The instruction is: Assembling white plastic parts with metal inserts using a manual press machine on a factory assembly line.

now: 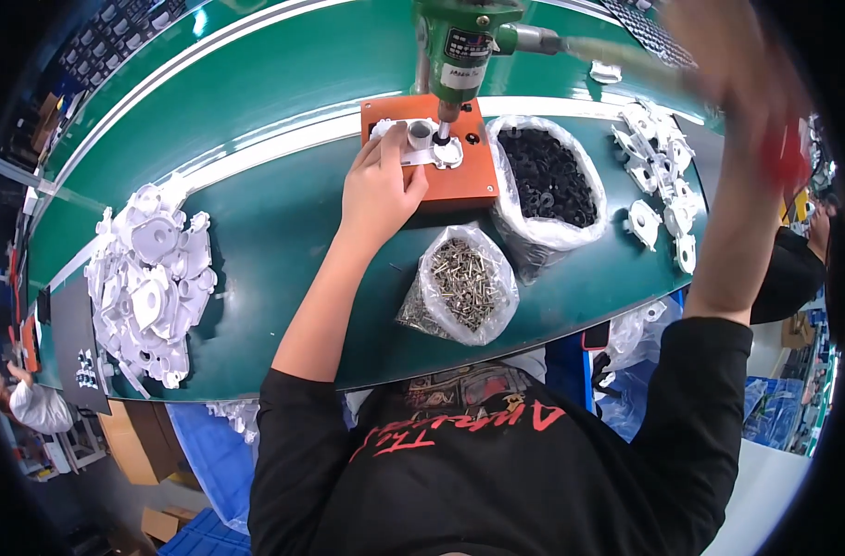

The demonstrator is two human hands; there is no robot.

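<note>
My left hand (383,185) is closed on a white plastic part (421,156) that lies on the orange base (473,176) of a hand press. Its fingers and thumb hide some of the part. A grey cylinder stands up from the part beside my fingertips. The green press head (458,56) stands over the base, with its tip down at the part's round end (448,153). At upper right my right hand (728,60) is raised and smeared by motion, at the outer end of the press lever (617,53); it appears closed round it.
White plastic parts form a pile (149,278) at left and another (659,157) at right. Clear bags hold small metal screws (464,283) and black plastic pieces (548,176) near the base. A phone (596,335) lies by the table edge. Other people work at both sides.
</note>
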